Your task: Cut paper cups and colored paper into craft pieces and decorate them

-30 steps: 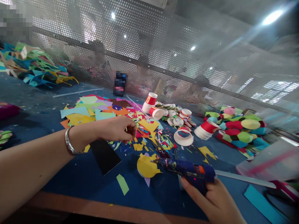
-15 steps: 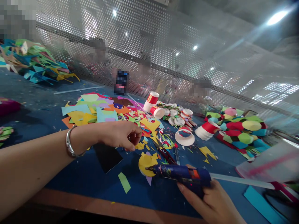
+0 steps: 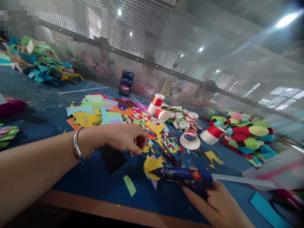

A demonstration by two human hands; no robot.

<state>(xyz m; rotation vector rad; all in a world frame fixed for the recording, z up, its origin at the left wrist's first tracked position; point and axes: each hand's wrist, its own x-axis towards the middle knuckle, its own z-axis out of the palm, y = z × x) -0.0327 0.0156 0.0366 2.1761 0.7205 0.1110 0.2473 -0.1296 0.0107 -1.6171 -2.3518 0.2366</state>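
My left hand [image 3: 127, 137] reaches over the blue table, fingers curled in a pinch at small yellow paper scraps [image 3: 145, 148] beside the scrap pile; what it holds, if anything, is too small to see. A silver bracelet [image 3: 78, 148] is on that wrist. My right hand [image 3: 217, 205] grips a dark blue glue gun [image 3: 187, 177], its nozzle pointing left at a yellow paper disc [image 3: 152, 164] lying flat. A black card [image 3: 113, 160] lies under my left wrist.
Coloured paper sheets [image 3: 95, 112] and cuttings cover the middle. Red-and-white paper cups [image 3: 156, 103], a cut cup ring [image 3: 190, 142] and a cup stack [image 3: 211, 133] stand behind. Finished coloured pieces [image 3: 247, 136] pile at right. A perforated screen [image 3: 166, 47] backs the table.
My left hand has shifted slightly right and down toward the yellow scraps. The glue gun has moved left, its nozzle now at the yellow disc.
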